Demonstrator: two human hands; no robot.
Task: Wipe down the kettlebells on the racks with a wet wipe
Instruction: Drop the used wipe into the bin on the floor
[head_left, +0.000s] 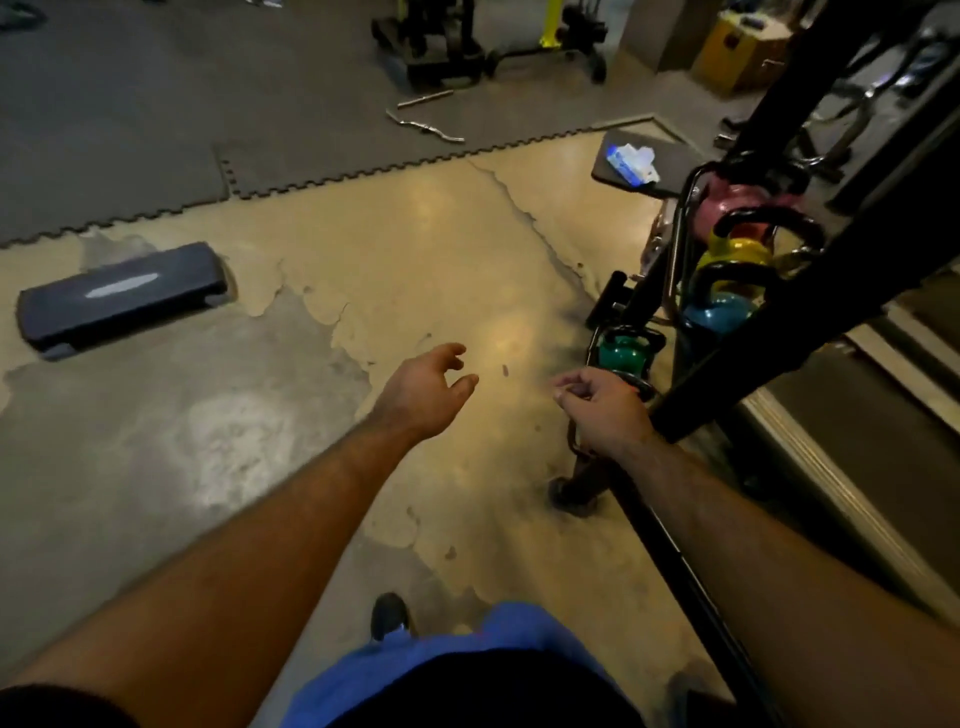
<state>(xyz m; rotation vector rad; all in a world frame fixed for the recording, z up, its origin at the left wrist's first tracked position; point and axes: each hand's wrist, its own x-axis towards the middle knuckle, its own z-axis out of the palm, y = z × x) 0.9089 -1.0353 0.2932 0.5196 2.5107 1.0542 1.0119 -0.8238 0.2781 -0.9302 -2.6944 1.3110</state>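
Note:
A black kettlebell rack (675, 249) stands at the right with coloured kettlebells: pink (727, 205), yellow (735, 254), blue (719, 312) and green (621, 353). A pack of wet wipes (631, 163) lies on a grey pad beyond the rack. My left hand (428, 392) hovers over the floor with fingers loosely spread, holding nothing. My right hand (602, 410) hangs just in front of the green kettlebell, fingers loosely curled, nothing visible in it. A black slanted post hides part of the rack.
A dark step platform (122, 299) lies on the worn floor at the left. Grey puzzle mats (156, 130) cover the far floor, with metal bars (426, 124) and machines (436, 47) beyond. A black frame bar (670, 561) runs beside my right arm.

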